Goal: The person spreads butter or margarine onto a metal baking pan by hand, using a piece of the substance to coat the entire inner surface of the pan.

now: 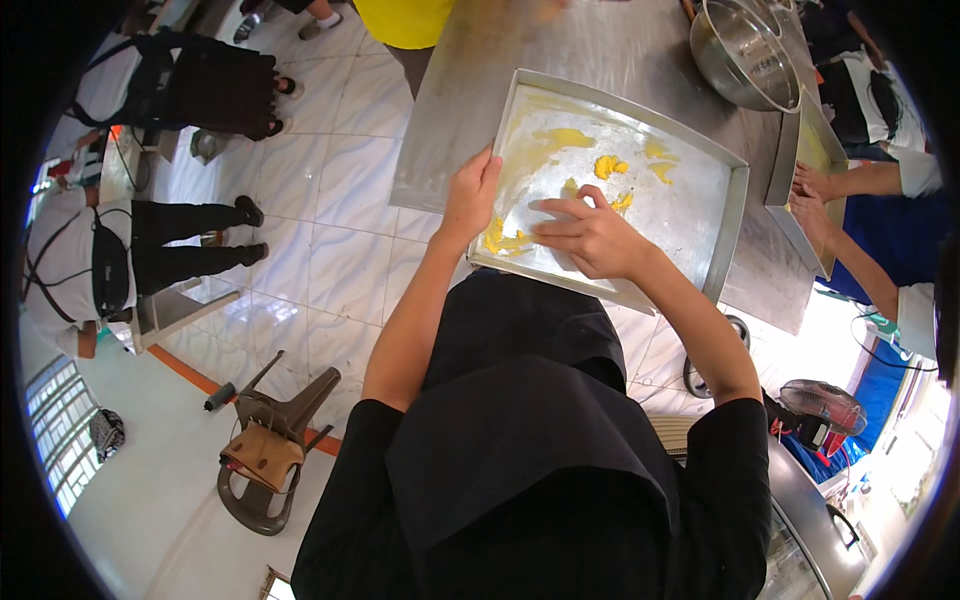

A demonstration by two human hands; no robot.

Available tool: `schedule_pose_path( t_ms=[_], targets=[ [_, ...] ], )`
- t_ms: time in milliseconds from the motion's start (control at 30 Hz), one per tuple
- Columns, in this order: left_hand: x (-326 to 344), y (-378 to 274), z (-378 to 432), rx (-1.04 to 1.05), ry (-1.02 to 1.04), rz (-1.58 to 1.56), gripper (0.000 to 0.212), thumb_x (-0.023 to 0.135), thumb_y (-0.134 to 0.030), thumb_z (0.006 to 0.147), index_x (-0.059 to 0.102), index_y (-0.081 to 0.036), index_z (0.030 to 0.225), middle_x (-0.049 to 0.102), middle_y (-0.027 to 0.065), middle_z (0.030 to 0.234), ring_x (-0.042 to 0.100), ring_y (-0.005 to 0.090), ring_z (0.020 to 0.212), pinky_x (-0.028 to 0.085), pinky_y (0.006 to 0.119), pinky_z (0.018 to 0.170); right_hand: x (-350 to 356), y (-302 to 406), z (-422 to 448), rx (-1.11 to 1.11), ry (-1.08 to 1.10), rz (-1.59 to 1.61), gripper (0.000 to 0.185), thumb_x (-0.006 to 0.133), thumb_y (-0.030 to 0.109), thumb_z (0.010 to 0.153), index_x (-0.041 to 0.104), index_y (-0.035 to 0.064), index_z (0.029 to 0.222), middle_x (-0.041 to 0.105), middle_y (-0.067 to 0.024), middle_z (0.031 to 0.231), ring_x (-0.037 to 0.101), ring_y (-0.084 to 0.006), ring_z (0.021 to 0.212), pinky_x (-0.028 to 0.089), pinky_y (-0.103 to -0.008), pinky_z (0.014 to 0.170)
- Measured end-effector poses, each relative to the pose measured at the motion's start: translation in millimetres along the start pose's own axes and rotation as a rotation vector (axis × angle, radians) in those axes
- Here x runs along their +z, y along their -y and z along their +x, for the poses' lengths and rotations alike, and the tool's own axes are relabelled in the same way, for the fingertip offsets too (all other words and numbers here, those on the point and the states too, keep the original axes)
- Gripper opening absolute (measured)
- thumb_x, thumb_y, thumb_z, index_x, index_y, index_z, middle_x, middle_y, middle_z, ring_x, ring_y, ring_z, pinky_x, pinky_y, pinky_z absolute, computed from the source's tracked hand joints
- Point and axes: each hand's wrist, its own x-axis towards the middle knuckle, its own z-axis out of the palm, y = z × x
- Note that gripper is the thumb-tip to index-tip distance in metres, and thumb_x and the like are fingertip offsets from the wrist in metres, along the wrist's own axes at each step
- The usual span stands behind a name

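A rectangular metal baking tray (690, 217) lies tilted in front of me, over the near edge of a steel table. My left hand (472, 196) grips its left wall, thumb on the rim. Inside the tray, my right hand (589, 234) has its fingers spread over the bottom, near the yellow smears; whether the fingertips touch the metal is hard to tell. Soft yellow fat or paste (609, 166) sits in a lump near the middle, and more yellow paste (504, 238) is smeared at the lower left corner.
The steel table (465, 112) extends beyond the tray. At its far right stand a large metal bowl (742, 56) and another tray (784, 169), with a co-worker's hands (814, 196) in it. A person in yellow (405, 22) is at the far left edge. Behind me are a plastic chair (277, 405) and a fan (823, 407).
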Motion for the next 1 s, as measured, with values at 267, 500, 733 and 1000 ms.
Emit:
schedule_pose_path(
  t_ms=[267,500,733,1000],
  targets=[
    [-3.7,-1.5,1.5,-0.041,0.042,0.019,0.029,0.048,-0.017,0.093,0.055,0.002,0.114,0.060,0.0222,0.090,0.059,0.0336,0.079,0.045,0.036,0.072,5.3,16.6,10.3,-0.116,0.183,-0.024,0.031,0.057,0.010,0.071,0.067,0.0107,0.101,0.063,0.0032,0.110,0.047,-0.0166,0.118,0.035,-0.0448,0.093],
    [3.5,-10.1,6.3,-0.008,0.020,0.001,0.030,0.047,-0.016,0.093,0.055,0.002,0.115,0.061,0.0213,0.089,0.058,0.0301,0.078,0.045,0.034,0.072,30.6,12.7,35.9,-0.013,-0.175,-0.244,0.029,0.057,0.012,0.074,0.065,0.0113,0.102,0.059,0.0035,0.106,0.047,-0.0165,0.111,0.036,-0.0450,0.089],
    [-1.6,-6.8,-1.6,-0.063,0.046,0.011,0.031,0.045,-0.018,0.095,0.055,0.002,0.117,0.063,0.0193,0.092,0.059,0.0280,0.081,0.045,0.033,0.076,6.1,25.6,-8.9,0.042,0.041,-0.338,0.026,0.055,0.015,0.078,0.064,0.0130,0.102,0.056,0.0060,0.108,0.044,-0.0146,0.111,0.036,-0.0464,0.089],
    [-0.8,-4.9,1.3,-0.063,0.043,0.085,0.033,0.046,-0.019,0.095,0.054,0.001,0.119,0.063,0.0199,0.098,0.061,0.0289,0.089,0.046,0.034,0.080,24.1,29.6,-0.3,-0.041,0.020,-0.265,0.029,0.055,0.015,0.079,0.063,0.0141,0.107,0.056,0.0061,0.112,0.043,-0.0156,0.115,0.036,-0.0451,0.091]
  ],
)
